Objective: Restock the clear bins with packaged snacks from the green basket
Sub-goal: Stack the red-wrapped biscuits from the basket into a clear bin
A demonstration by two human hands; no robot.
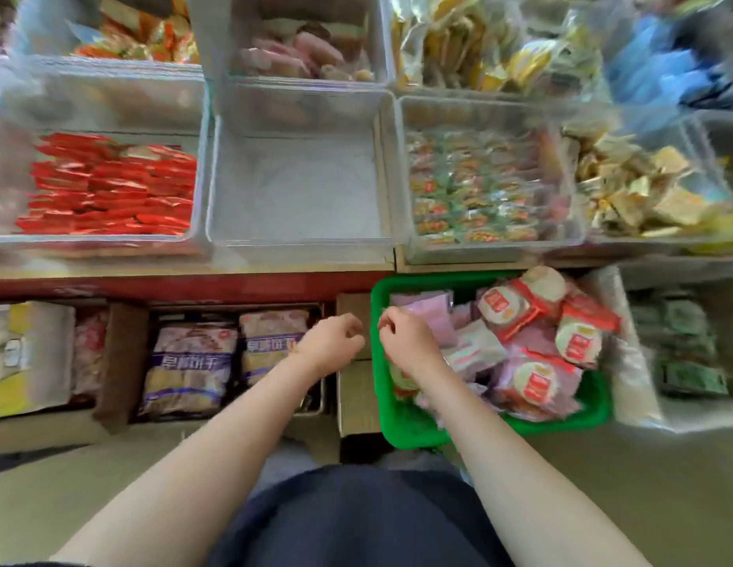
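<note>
A green basket (387, 419) heaped with red-and-white round snack packs (504, 308) and pink packets (432, 317) sits below an empty clear bin (301, 239). The right hand (409, 341), fingers curled, reaches into the basket, apparently pinching a packet; the left hand (330, 345) hangs loosely curled beside the basket, holding nothing.

Bright, even light, soft shadows. Motion blur everywhere, worst top right; wide-angle bending at edges. Glare on the clear bins (299, 190). My arms sharpest.

Right hand (411, 341) reaches into the green basket (383, 407), seemingly grasping nothing.
</note>
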